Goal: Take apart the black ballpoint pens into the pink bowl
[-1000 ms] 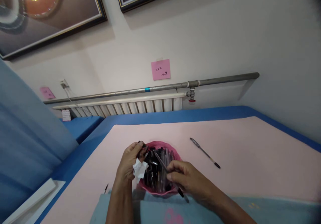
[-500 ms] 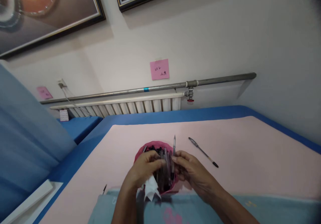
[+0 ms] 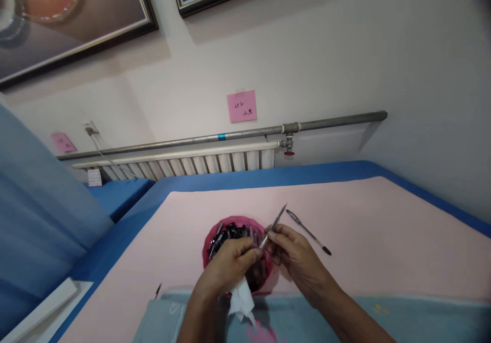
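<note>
My right hand (image 3: 293, 248) is closed around a slim pen (image 3: 278, 217), its bare pointed tip slanting up to the right. The thumb and index finger of my left hand (image 3: 233, 261) pinch together at the pen's lower end. A crumpled white tissue (image 3: 242, 300) hangs from under the left palm. Both hands are over the pink basket (image 3: 207, 235) with a scalloped rim, which is full of dark pen caps and pen parts (image 3: 232, 230); its near side is partly covered by my hands.
A clear pen with a black end (image 3: 309, 232) lies on the pink sheet (image 3: 364, 220), right of the basket. A small dark pointed piece (image 3: 158, 290) rests near the blue-green cloth (image 3: 161, 317). Behind are a pipe (image 3: 337, 121) and radiator (image 3: 215, 165).
The pen in my right hand has tilted from upright to slanting right. My left hand has moved right, out of the basket's middle, to the pen's lower end; the tissue moved with it.
</note>
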Tool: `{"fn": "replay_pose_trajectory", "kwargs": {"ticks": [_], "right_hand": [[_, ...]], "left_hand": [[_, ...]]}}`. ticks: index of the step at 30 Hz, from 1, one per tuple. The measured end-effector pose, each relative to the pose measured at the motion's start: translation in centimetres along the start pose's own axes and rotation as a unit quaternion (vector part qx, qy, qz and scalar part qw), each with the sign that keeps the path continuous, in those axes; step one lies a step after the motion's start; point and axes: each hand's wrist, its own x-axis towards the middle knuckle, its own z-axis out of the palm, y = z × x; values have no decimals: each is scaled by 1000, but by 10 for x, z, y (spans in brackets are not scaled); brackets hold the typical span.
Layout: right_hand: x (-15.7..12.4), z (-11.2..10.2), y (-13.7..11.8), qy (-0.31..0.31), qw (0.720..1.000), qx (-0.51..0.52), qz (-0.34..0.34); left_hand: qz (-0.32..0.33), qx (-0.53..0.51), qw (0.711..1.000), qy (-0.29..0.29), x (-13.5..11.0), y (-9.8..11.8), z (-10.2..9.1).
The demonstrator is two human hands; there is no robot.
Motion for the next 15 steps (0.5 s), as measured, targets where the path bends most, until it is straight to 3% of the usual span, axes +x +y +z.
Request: {"fn": "replay_pose_trajectory", "kwargs": {"ticks": [6,12,15], "right_hand": [[3,-2,5,19,1000,-3,-16],[3,-1,4,20,1000,7,-6],[3,-1,5,21,1000,4,-4]], "left_hand": [[-29,-18,998,48,4,-4,6],[7,0,1000,-14,0,1,2],[-8,-20,1000,4,1,-1,3]]}}
